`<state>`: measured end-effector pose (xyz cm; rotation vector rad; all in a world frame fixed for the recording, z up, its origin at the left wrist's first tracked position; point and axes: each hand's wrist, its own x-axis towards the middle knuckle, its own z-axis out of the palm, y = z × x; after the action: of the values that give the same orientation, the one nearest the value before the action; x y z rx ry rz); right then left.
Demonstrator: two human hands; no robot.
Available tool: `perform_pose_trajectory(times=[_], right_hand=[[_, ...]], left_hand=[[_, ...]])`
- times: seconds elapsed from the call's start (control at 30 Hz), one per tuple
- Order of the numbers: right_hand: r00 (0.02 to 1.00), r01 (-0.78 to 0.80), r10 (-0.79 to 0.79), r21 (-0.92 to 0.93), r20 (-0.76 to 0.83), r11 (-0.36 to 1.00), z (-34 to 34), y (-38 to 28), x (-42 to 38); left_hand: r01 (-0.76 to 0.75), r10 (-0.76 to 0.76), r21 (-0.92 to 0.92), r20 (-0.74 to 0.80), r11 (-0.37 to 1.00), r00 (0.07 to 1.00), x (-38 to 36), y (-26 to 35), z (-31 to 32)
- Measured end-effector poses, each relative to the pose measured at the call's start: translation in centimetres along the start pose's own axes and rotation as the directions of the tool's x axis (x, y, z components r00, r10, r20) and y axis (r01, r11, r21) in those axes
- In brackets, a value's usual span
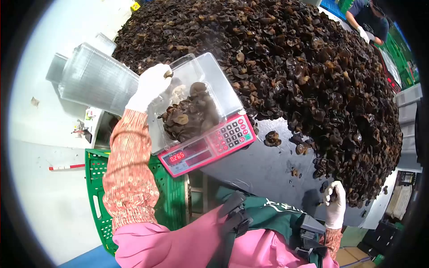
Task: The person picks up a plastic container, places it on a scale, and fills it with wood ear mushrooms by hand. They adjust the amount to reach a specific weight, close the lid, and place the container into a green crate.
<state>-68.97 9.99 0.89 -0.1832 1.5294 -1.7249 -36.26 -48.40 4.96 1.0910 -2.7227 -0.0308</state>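
My left hand point(154, 85), in a white glove, is over the left rim of a clear plastic tray point(157, 129). Its fingers are closed, with a small dark bit at the tips that I cannot make out. Dark brown wood ear mushrooms point(192, 118) lie in the tray, partly blurred. Beneath it is a red digital scale point(208, 145) with a silver pan point(223, 85); its display reads 0.265. By the near edge of the mushroom pile point(313, 67) is my right hand point(335, 203), gloved too, fingers curled; whatever they may hold is hidden.
Stacked clear trays point(96, 78) lie at the left. A green crate point(167, 192) stands below the scale. Loose mushroom pieces point(272, 138) dot the grey tabletop point(254, 167). At the far right, a co-worker point(375, 22) with a gloved hand is beside the pile, near another scale point(391, 67).
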Motion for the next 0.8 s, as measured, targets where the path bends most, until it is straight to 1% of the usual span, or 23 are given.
perform_pose_trajectory(times=[0.03, 0.07, 0.1, 0.13, 0.17, 0.2, 0.23, 0.27, 0.3, 0.33, 0.37, 0.4, 0.47, 0.53, 0.57, 0.6, 0.63, 0.67, 0.7, 0.73, 0.8], right_hand=[[1.000, 0.009, -0.009, -0.013, -0.008, 1.000, -0.3, 0.1, -0.2], [1.000, 0.008, -0.008, -0.024, 0.011, 1.000, -1.0, 0.4, -0.2], [1.000, -0.002, 0.002, -0.032, -0.003, 0.999, -1.1, 0.5, -0.3], [1.000, -0.013, 0.013, -0.043, -0.015, 0.999, -1.1, 0.5, -0.3], [1.000, -0.013, 0.012, -0.034, -0.028, 0.999, -0.9, 0.6, -0.4], [1.000, -0.008, 0.008, -0.045, -0.009, 0.999, -1.2, 0.9, -0.4], [0.999, -0.036, 0.036, -0.056, -0.006, 0.998, -0.9, 0.9, -0.3], [0.998, -0.065, 0.064, -0.065, -0.020, 0.996, -0.6, 0.6, -0.5], [0.996, -0.092, 0.090, -0.156, -0.022, 0.984, 0.0, -0.2, -1.0], [0.991, -0.128, 0.117, -0.237, -0.060, 0.963, 0.4, -1.1, -2.1], [0.984, -0.179, 0.162, -0.336, -0.080, 0.924, -0.4, -1.5, -3.9], [0.971, -0.239, 0.218, -0.427, -0.097, 0.872, -1.8, -1.6, -5.6], [0.964, -0.257, 0.238, -0.624, -0.115, 0.738, -4.9, -1.2, -8.1], [0.945, -0.321, 0.231, -0.784, -0.231, 0.531, -8.5, -0.6, -10.4], [0.933, -0.347, 0.202, -0.890, -0.297, 0.295, -10.2, 0.0, -11.6], [0.932, -0.348, 0.146, -0.931, -0.332, 0.107, -11.8, 1.0, -12.6], [0.933, -0.341, 0.090, -0.936, -0.348, -0.085, -13.2, 2.3, -13.5], [0.937, -0.327, 0.034, -0.905, -0.349, -0.272, -14.0, 3.3, -14.4], [0.933, -0.321, 0.015, -0.850, -0.359, -0.418, -14.2, 4.0, -15.2], [0.959, -0.275, -0.026, -0.896, -0.284, -0.349, -14.1, 3.8, -14.7], [0.986, -0.147, -0.109, -0.967, -0.126, -0.209, -13.1, 3.2, -13.6]], left_hand=[[0.020, -0.029, -0.182, -0.049, 0.983, 0.998, -0.6, 2.5, -1.7], [0.069, -0.058, -0.300, 0.045, 0.952, 0.997, -1.2, 5.3, -3.7], [0.129, -0.075, -0.407, 0.144, 0.904, 0.987, -2.0, 7.9, -5.6], [0.201, -0.084, -0.501, 0.246, 0.842, 0.966, -2.4, 9.2, -6.3], [0.146, -0.032, -0.487, 0.233, 0.861, 0.972, -2.5, 9.4, -5.9], [0.090, 0.019, -0.474, 0.221, 0.876, 0.975, -2.5, 9.5, -5.4], [0.032, 0.077, -0.465, 0.212, 0.885, 0.974, -2.6, 9.8, -4.7], [-0.148, 0.206, -0.448, 0.084, 0.882, 0.975, -2.7, 9.5, -3.6], [-0.173, 0.235, -0.447, 0.085, 0.877, 0.968, -2.7, 8.9, -3.1], [-0.220, 0.292, -0.464, 0.089, 0.858, 0.952, -2.3, 8.8, -2.7], [-0.026, 0.170, -0.551, 0.211, 0.834, 0.963, -2.5, 10.0, -3.5], [-0.043, 0.235, -0.570, 0.269, 0.821, 0.934, -2.5, 9.9, -3.5], [-0.135, 0.269, -0.430, 0.268, 0.893, 0.925, -2.4, 7.8, -1.9], [-0.128, 0.261, -0.400, 0.297, 0.907, 0.919, -2.1, 6.6, -2.0], [-0.095, 0.224, -0.413, 0.275, 0.906, 0.935, -2.3, 6.3, -2.5], [-0.055, 0.174, -0.417, 0.253, 0.907, 0.952, -2.6, 5.9, -3.0], [0.067, 0.070, -0.507, 0.247, 0.859, 0.966, -2.8, 5.0, -3.3], [0.100, 0.009, -0.406, 0.259, 0.909, 0.966, -3.5, 6.8, -5.8], [0.128, -0.045, -0.384, 0.220, 0.915, 0.975, -4.4, 7.3, -7.2], [0.164, -0.104, -0.362, 0.179, 0.918, 0.978, -5.4, 7.4, -8.1], [0.177, -0.179, -0.463, 0.040, 0.869, 0.983, -8.4, 7.4, -9.2]])
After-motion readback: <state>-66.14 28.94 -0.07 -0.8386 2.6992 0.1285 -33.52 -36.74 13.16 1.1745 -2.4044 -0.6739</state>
